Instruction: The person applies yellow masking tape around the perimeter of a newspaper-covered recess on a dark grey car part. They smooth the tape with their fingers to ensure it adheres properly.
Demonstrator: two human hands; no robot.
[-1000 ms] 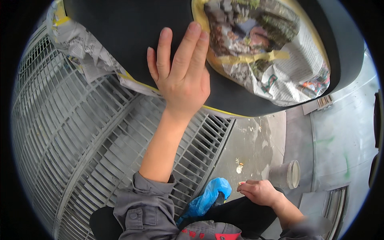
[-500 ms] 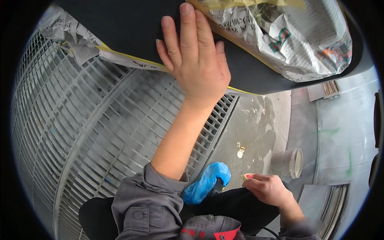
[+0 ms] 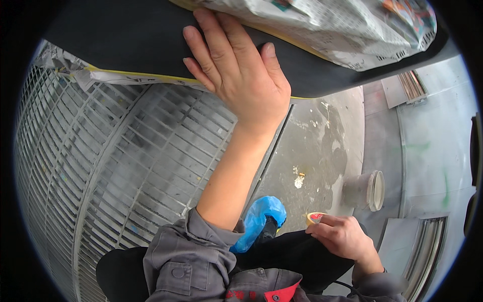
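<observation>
My left hand [image 3: 244, 78] lies open on a dark matte panel [image 3: 126, 38], with its fingers stretched toward a newspaper covering [image 3: 342, 30] that is taped along its edge. Yellow masking tape [image 3: 138, 75] runs along the panel's near lower edge, where more newspaper [image 3: 83, 75] hangs at the left. Low on the right, over my knee, my right hand [image 3: 347, 239] is closed on a roll of masking tape [image 3: 314, 218] with a red-labelled core. The roll's far side is hidden by my fingers.
A metal floor grating [image 3: 146, 146] spreads below the panel on the left. Beside it is stained concrete floor [image 3: 287, 151]. A dirty bucket [image 3: 365, 191] lies near the pale wall [image 3: 432, 126] at right. My foot wears a blue shoe cover [image 3: 259, 221].
The panel and newspaper sit higher in view now. My left hand has slid slightly back, its thumb spread wider from the fingers. My right hand still holds the tape roll, which shows more.
</observation>
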